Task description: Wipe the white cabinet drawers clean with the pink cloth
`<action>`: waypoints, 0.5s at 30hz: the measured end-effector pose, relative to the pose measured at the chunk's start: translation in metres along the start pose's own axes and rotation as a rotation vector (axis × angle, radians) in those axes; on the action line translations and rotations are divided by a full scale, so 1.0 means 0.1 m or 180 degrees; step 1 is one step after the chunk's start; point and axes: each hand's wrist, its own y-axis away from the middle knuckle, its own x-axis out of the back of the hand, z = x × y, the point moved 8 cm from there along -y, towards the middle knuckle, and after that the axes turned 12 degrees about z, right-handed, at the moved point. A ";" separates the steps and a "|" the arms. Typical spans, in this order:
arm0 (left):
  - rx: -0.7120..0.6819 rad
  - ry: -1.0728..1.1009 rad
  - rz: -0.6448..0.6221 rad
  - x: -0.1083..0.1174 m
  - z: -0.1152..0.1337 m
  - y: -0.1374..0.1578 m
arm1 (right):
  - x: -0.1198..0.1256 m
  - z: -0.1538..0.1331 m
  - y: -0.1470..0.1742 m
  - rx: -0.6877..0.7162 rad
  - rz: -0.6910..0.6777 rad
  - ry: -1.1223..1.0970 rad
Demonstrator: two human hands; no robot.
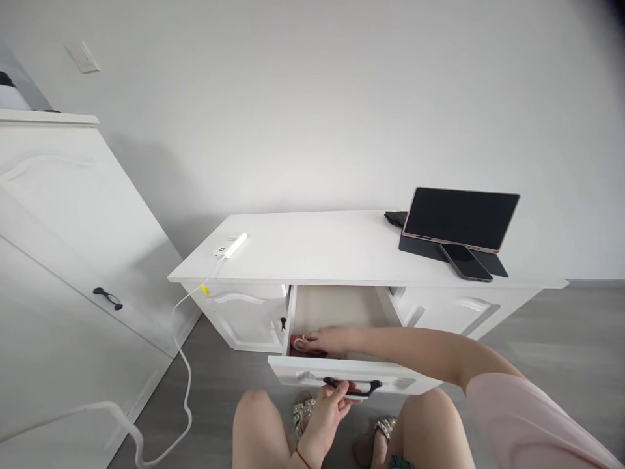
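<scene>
A white drawer is pulled out of the cabinet. My left hand is closed at the left part of its black handle, thumb on top. A small red and white patch shows beside those fingers; what it is I cannot make out. My right hand reaches over the drawer front, down to the front left corner inside. Its fingers are closed on a dark red item with a white loop-like band, partly covered by the hand. The rest of the drawer floor in view is bare.
On the white cabinet top stand a dark tablet, a phone, a black cloth-like item and a white power strip. Its cord trails to the floor. A tall white cupboard stands at left; my knees flank the drawer.
</scene>
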 end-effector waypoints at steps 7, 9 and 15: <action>0.0036 -0.0008 -0.0078 0.08 -0.10 0.05 | -0.25 0.01 0.05 -0.0055 0.0130 0.0364; 0.0059 -0.0001 -0.0050 0.08 -0.10 0.05 | -0.24 0.10 0.05 -0.0209 0.0174 0.0448; 0.0059 -0.0112 -0.0014 0.05 -0.08 0.04 | -0.14 0.61 -0.05 -0.0819 0.0143 0.0523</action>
